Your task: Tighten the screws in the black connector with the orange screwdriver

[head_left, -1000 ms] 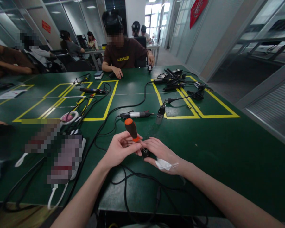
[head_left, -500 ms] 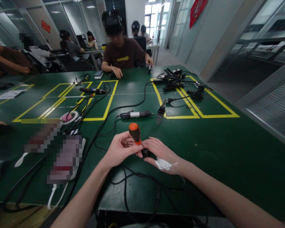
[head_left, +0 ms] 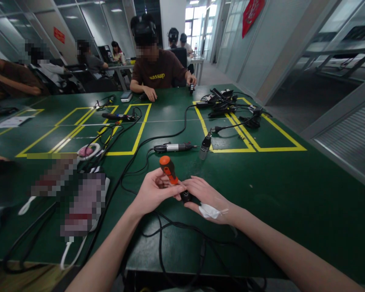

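Beside the black part (head_left: 186, 196), the screwdriver (head_left: 168, 169) is pinched just below its handle by the left hand (head_left: 150, 194); the part is clasped by the right hand (head_left: 208, 196). Both are judged light and rigid, best held by handle and sides

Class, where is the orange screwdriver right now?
In the head view, the orange screwdriver is slightly left of and below centre, held in the left hand, above the black part beside the right hand.
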Demonstrator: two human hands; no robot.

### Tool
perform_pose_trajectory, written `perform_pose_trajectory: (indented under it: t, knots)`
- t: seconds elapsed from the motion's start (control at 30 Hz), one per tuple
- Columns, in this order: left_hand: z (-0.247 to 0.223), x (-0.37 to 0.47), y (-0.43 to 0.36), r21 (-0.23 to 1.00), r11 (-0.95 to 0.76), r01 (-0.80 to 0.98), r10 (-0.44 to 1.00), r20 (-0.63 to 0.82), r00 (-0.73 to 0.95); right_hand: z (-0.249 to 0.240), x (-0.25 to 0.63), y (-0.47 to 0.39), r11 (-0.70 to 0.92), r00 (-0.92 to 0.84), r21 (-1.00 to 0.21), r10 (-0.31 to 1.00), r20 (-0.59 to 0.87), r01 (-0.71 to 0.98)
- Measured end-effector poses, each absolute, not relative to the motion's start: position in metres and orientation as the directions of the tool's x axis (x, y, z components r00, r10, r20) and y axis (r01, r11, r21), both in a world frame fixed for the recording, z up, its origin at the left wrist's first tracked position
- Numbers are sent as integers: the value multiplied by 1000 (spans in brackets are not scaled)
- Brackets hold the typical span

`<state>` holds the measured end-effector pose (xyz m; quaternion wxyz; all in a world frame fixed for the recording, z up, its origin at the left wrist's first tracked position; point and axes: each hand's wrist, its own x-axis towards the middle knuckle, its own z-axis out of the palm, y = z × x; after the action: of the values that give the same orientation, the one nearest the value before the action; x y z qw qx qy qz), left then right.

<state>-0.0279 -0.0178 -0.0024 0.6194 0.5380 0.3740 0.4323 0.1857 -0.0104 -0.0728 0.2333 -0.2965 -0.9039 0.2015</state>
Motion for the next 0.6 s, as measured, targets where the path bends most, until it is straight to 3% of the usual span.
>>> perform_pose_trajectory:
  t: [0.6]
  knots:
    - [2, -32, -19, 992, 25, -125, 927, 24, 374, -70, 186, -10, 745, -724, -499, 626, 291, 443]
